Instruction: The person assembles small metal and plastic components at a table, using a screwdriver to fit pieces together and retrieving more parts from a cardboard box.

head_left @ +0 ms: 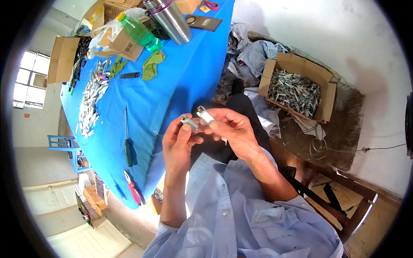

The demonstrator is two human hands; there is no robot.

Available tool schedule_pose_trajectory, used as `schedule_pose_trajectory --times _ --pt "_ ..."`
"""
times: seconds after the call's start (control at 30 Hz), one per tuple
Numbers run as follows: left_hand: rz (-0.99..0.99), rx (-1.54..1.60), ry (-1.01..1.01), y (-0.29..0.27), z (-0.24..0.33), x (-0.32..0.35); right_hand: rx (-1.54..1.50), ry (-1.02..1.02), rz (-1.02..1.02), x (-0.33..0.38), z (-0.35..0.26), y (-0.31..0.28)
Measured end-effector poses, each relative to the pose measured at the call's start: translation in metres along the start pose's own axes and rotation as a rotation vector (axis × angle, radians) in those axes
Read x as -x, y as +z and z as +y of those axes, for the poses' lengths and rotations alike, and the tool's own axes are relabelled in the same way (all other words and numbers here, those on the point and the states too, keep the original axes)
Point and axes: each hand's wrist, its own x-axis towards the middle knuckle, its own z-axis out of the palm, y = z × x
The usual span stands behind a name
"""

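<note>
My left hand (175,144) pinches a small silver metal piece (190,124) between thumb and fingers; its top end has a brassy fitting. Close beside it, my right hand (235,132) grips a second small silver piece (207,117), which has a wire-like loop at its top. Both pieces are held above my lap, just off the right edge of the blue-covered table (172,92). They nearly meet; whether they touch I cannot tell. The fingers hide their lower ends.
On the table lie a heap of silver pieces (90,105), a screwdriver (128,150), red-handled pliers (137,192), a green cloth (152,65), a green bottle (140,34) and a steel flask (174,23). At right, a cardboard box (328,101) holds many metal pieces; a wooden chair (359,215) stands nearby.
</note>
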Motion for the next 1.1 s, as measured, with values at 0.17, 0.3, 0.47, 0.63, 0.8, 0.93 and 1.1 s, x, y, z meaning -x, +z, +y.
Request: schedule_pose_trajectory --times 0.17,0.3,0.47,0.63,0.8,0.93,1.1 --pt "0.032 0.091 0.001 -0.023 -0.002 0.026 -0.045 0.033 -0.020 0.017 0.016 0.023" --pt "0.041 0.118 0.040 -0.036 -0.005 0.042 -0.054 0.107 -0.039 0.024 0.027 0.034" --pt "0.097 0.013 0.109 -0.037 -0.005 0.054 -0.111 0.211 -0.016 0.024 0.036 0.039" --pt "0.129 -0.083 0.148 -0.035 -0.006 0.053 -0.159 0.239 -0.023 0.021 0.042 0.038" --pt "0.117 -0.033 0.069 -0.032 -0.017 0.043 -0.288 0.286 0.005 0.019 0.049 0.022" --pt "0.086 0.131 -0.034 -0.030 -0.026 0.027 -0.259 0.275 0.064 0.016 0.042 0.019" --pt "0.033 0.221 -0.114 -0.029 -0.031 0.014 -0.230 0.290 0.044 0.009 0.044 0.011"
